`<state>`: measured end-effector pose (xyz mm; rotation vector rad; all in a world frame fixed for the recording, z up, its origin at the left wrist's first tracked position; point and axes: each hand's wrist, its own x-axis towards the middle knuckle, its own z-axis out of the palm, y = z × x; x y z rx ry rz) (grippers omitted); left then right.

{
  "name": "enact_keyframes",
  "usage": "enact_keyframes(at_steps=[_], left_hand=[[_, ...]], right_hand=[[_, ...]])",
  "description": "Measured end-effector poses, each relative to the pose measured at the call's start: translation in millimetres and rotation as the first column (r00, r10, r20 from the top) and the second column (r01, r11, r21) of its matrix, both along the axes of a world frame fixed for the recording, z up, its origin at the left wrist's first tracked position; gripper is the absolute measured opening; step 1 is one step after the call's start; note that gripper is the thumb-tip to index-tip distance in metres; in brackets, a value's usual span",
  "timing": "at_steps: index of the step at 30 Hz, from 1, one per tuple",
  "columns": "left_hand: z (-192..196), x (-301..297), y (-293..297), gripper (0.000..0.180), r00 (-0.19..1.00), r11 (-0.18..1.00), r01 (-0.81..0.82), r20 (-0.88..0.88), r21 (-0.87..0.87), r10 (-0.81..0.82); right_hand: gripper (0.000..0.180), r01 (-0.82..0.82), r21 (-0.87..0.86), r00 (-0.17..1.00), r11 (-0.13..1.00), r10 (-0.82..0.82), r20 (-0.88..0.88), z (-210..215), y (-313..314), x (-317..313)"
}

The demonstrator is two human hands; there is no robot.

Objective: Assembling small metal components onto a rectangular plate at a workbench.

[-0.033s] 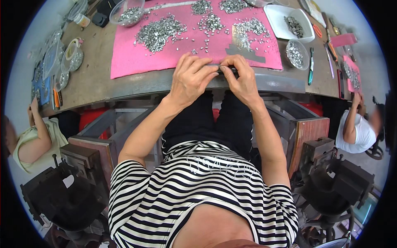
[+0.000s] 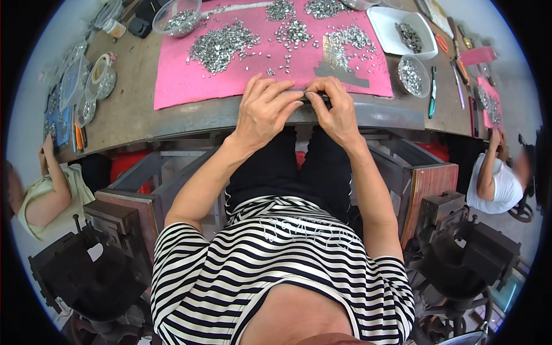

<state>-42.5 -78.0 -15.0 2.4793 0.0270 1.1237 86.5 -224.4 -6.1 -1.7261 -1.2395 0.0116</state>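
A bright pink mat (image 2: 190,86) covers the grey-brown counter (image 2: 132,115), strewn with silvery metal pieces (image 2: 221,46). A white tray (image 2: 388,23) and a clear bowl (image 2: 411,75) hold more silver bits, and a smaller pink mat (image 2: 489,106) lies at the right. The person's shirt (image 2: 276,270) carries black and white stripes over black trousers (image 2: 287,167). A green pen (image 2: 432,92) lies beside the bowl. One neighbour wears pale yellow-green (image 2: 40,201), another white (image 2: 500,187). Red shows under the counter.
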Motion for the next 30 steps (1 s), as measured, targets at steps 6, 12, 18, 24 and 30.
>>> enact_keyframes(at_steps=[6,12,18,24,30], left_hand=[[6,-3,34,0.013,0.960,0.953,-0.270,-0.121,-0.136,0.254],[11,5,50,0.014,0.939,0.967,-0.242,-0.270,-0.073,0.215],[15,9,58,0.012,0.934,0.970,-0.188,-0.333,-0.155,0.128],[28,5,63,0.011,0.947,0.932,-0.130,-0.321,-0.338,0.016],[37,15,20,0.012,0.957,0.955,0.118,-0.224,-0.274,-0.183]], right_hand=[[0.014,0.046,-0.016,0.978,0.999,-0.042,0.205,-2,2,-3],[0.016,0.080,0.042,0.924,0.996,-0.090,0.372,-2,2,-6],[0.014,0.002,-0.035,0.892,0.999,0.014,0.451,9,0,1],[0.011,0.117,-0.022,0.993,0.993,-0.117,0.011,9,-16,15],[0.012,0.179,0.061,0.970,0.982,-0.166,-0.177,8,-18,11]])
